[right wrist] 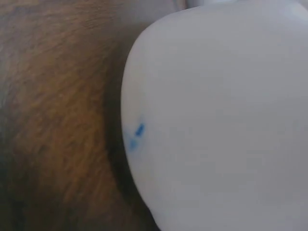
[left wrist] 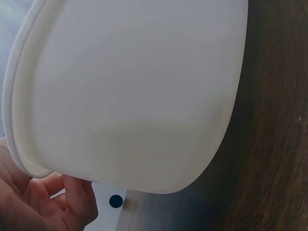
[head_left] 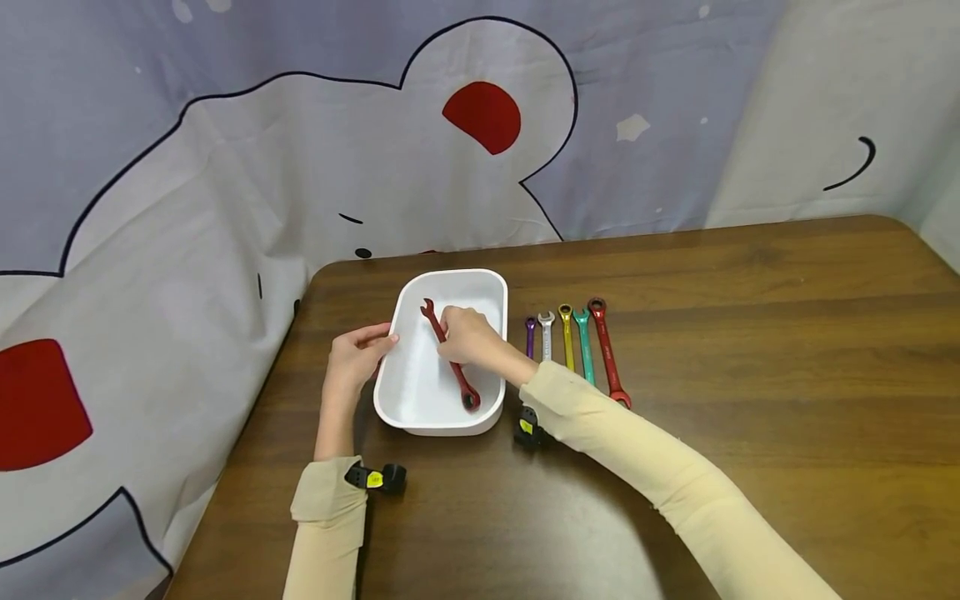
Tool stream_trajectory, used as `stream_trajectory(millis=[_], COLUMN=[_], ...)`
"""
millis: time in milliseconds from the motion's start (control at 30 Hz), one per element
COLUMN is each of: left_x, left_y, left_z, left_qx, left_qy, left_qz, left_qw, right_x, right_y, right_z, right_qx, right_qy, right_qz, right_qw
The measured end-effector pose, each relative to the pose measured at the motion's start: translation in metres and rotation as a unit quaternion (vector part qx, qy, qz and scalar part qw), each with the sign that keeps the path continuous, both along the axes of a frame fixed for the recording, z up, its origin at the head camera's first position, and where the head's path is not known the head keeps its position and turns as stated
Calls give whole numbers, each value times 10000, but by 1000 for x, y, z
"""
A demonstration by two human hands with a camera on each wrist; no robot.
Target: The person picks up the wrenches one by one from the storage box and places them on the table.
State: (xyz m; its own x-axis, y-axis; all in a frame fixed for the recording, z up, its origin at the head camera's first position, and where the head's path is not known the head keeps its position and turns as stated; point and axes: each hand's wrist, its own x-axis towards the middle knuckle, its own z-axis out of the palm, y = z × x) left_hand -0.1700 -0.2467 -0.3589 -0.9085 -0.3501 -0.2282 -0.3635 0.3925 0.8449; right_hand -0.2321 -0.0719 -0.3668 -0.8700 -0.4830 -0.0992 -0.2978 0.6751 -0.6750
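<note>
A white plastic bin (head_left: 408, 387) sits on the table in the head view. My left hand (head_left: 356, 360) grips its left rim, thumb over the edge and fingers outside; in the left wrist view, curled fingers (left wrist: 79, 199) show beside the bin's wall (left wrist: 139, 96). My right hand (head_left: 471, 337) reaches over the bin's right side and holds a red combination wrench (head_left: 457, 375) by the middle of its shaft. The wrench slants across the bin, open end away and ring end near me. Only the bin's outer wall (right wrist: 216, 115) and table appear in the right wrist view.
Right of the bin lie purple (head_left: 530, 337), silver (head_left: 547, 337), yellow (head_left: 567, 337), teal (head_left: 585, 346) and larger red (head_left: 606, 350) wrenches in a row, their lower ends partly behind my right sleeve. A patterned curtain (head_left: 315, 167) hangs behind the wooden table (head_left: 750, 333).
</note>
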Motion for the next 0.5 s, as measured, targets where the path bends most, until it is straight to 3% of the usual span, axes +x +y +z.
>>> stream_trajectory(millis=[167, 500], left_x=[0, -2], left_y=[-1, -1], left_z=[-1, 0], left_qx=[-12, -96], left_qy=[17, -14], left_qz=[11, -35], left_qw=[10000, 9999], right_x=[0, -1], right_y=[1, 4], right_z=[5, 11], right_qx=[-279, -253], right_qy=[18, 96], right_qz=[-68, -121], right_qw=[9996, 9996])
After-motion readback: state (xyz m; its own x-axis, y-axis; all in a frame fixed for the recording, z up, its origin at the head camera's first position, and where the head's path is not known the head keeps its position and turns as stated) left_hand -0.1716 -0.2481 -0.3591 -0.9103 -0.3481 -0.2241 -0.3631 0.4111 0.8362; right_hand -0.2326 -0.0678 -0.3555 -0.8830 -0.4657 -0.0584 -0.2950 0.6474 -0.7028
